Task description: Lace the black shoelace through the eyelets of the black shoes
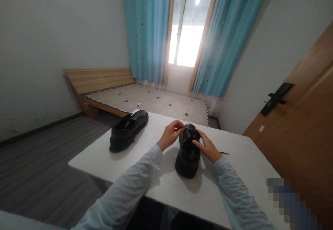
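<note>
A black lace-up shoe (187, 159) sits on the white table in front of me, heel toward me and toe pointing away. Close to its front, my left hand (170, 134) is pinched on a thin dark shoelace; the fingertips partly hide it. My right hand (208, 146) grips the right side of the same shoe, thumb at the opening and fingers along the outer side. A loose black lace end (224, 153) lies on the table right of that hand. The other black shoe (127, 129) rests at the table's left side, apart from both hands.
The white table (156, 185) has its far edge by a bed (163, 100) with a patterned mattress. A small white remote (138, 105) lies on the bed. A wooden door (293, 119) stands at the right. Blue curtains (148, 32) flank the window.
</note>
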The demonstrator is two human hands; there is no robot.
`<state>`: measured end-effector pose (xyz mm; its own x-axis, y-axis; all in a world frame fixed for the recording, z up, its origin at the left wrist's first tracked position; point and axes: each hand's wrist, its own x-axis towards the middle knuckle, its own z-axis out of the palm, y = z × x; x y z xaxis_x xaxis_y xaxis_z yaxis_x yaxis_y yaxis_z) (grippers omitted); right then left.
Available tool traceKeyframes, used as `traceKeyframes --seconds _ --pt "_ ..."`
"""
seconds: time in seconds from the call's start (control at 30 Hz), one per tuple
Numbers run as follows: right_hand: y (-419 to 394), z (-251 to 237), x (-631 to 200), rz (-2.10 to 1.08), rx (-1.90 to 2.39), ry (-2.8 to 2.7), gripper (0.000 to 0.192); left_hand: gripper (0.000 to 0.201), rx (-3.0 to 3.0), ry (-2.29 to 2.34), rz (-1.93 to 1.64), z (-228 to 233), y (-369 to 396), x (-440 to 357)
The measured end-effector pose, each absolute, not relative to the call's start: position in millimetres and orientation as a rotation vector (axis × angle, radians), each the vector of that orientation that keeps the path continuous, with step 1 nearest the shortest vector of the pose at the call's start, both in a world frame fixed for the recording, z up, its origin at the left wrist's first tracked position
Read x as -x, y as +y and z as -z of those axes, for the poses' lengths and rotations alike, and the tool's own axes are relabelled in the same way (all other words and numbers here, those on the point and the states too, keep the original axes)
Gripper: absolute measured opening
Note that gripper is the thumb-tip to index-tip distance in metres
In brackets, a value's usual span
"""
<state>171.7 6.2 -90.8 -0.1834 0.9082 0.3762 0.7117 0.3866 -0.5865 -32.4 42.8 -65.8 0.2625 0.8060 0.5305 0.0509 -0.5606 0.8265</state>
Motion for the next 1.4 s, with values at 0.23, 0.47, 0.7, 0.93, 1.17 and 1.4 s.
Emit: traceKeyframes --seconds 0.23,0.47,0.7,0.93,1.17,1.4 --pt "3 87 -170 -0.287 1.484 -1.94 0.063 0.006 -2.092 0.981 -1.338 64 45 39" --pt "0 83 -169 -0.203 1.547 -1.943 0.065 0.013 -2.34 1.091 -1.225 75 52 42" --pt "1 81 -169 -0.197 1.454 -1.939 0.065 0.005 -2.373 1.148 -1.236 76 55 45" --pt "0 80 -169 -0.195 1.462 -1.936 0.063 0.006 -2.197 1.229 -1.295 66 56 53" --pt "0 81 -170 -0.143 1.463 -1.956 0.063 0.011 -1.842 1.19 -1.433 65 61 54" --pt "-1 81 -169 -0.139 1.47 -1.952 0.062 0.019 -1.384 0.855 -1.454 66 63 50"
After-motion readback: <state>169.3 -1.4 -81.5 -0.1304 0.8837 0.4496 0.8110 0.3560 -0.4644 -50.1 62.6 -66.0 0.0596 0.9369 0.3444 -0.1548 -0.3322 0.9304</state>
